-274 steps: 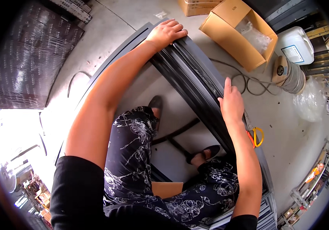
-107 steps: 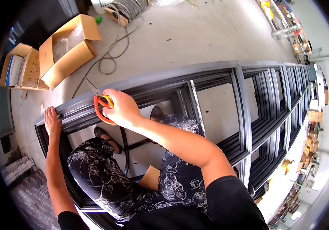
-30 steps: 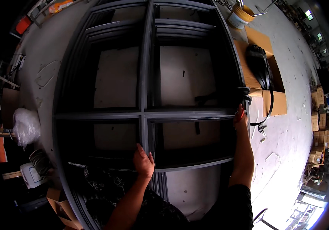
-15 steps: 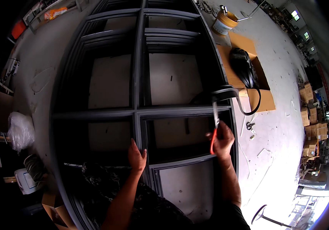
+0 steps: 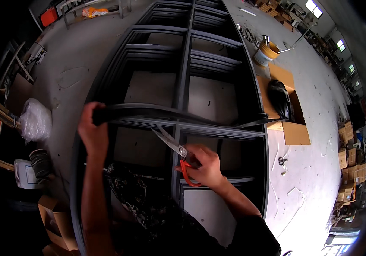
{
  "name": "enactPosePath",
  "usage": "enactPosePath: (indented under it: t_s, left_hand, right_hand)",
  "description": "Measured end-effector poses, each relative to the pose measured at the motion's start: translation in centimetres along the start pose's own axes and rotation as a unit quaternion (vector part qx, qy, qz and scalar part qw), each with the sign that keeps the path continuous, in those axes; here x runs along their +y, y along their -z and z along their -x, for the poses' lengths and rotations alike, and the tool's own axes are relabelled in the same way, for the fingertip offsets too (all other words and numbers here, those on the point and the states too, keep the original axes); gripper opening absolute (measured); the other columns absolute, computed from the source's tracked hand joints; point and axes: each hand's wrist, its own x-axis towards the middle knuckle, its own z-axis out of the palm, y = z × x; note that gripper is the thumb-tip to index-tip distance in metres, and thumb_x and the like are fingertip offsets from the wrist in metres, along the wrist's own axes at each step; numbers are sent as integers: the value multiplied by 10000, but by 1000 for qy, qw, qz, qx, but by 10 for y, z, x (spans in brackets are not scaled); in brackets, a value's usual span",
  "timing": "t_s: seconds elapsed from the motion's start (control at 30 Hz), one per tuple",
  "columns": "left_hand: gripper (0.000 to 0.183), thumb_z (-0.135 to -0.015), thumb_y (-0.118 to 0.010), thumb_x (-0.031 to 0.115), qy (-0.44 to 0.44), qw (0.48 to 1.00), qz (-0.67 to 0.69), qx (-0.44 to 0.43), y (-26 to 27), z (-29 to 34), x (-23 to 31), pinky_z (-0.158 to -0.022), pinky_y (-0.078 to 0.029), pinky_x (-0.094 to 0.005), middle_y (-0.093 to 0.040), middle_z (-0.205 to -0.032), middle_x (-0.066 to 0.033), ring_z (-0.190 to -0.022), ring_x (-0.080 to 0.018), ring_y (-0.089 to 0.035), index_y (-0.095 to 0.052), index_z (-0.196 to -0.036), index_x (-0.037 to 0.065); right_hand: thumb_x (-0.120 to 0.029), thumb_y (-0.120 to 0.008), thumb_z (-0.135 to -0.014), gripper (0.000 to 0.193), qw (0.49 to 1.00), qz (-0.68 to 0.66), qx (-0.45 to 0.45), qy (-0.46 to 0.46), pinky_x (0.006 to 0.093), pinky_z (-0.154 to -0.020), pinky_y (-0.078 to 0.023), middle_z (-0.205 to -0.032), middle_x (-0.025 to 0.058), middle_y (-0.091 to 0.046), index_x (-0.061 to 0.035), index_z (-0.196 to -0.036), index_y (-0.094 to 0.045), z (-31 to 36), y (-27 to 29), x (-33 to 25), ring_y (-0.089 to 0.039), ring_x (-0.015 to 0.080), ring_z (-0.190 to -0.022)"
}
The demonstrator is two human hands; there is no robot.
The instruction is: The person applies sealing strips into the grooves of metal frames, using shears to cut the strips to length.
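My left hand (image 5: 94, 128) is closed on the end of a black rubber-like strip (image 5: 157, 112), pulled leftward across the stacked dark grey metal frames (image 5: 177, 91). From there the strip runs right, over the frame's right edge, to the black coil (image 5: 279, 96) in an open cardboard box. In my right hand (image 5: 204, 165) is a pair of scissors (image 5: 172, 143) with red handles. Its blades are parted and point up and left, just below the strip and apart from it.
The cardboard box (image 5: 297, 135) stands on the floor to the right, near a yellow bucket (image 5: 266, 54) with metal rods. A second, small pair of scissors (image 5: 282, 161) lies on the floor. Plastic-wrapped material (image 5: 36, 120) and a white container (image 5: 26, 174) are at the left.
My left hand, earlier open on the frame, now grips the strip at the far left. The strip has been drawn across the frames. My right hand has moved left with the scissors, whose blades now part.
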Motion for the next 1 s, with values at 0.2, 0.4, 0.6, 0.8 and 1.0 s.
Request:
enactPosePath:
  t_s: [0.2,0.4,0.6,0.8,1.0]
  left_hand:
    - [289,-890,-577,51,109,987,-56,102,271,-73,-217,-740,-474,-258,-628,-901,-22,-773,-121,-569,-637,-1172,20]
    - [334,-917,-582,177,172,933,-246,198,567,-62,-194,-661,-441,-236,-617,-861,3,-669,-93,-505,-635,-1211,27]
    - [355,-907,-610,232,179,876,-360,265,642,6,-136,-618,-404,-236,-592,-788,31,-644,-75,-482,-647,-1206,43]
    - [325,-891,-640,234,163,800,-498,292,685,132,-113,-634,-408,-226,-617,-786,42,-674,-57,-503,-668,-1162,58]
    - [321,-824,-680,72,186,785,-507,303,701,254,-53,-771,-485,-249,-703,-949,-1,-847,-90,-618,-675,-1145,86]
  right_hand:
    - [-92,-786,-559,491,981,156,48,107,353,-583,-523,-822,77,-599,-65,-1029,-648,61,-10,-14,-608,257,-679]
    - [-113,-830,-614,541,975,157,132,85,440,-827,-476,-1061,140,-616,-25,-1081,-571,6,-76,-19,-574,342,-938]
    - [-218,-885,-625,592,990,39,-46,130,487,-946,-456,-1220,156,-577,-37,-1059,-525,28,-198,-63,-550,385,-1126]
    - [-224,-882,-640,636,964,-18,-116,237,453,-876,-481,-1156,149,-592,-33,-1128,-522,54,-310,-103,-568,370,-1056]
    - [-313,-857,-688,685,925,-100,-274,245,435,-827,-485,-1022,174,-614,15,-1199,-540,99,-377,-110,-593,374,-951]
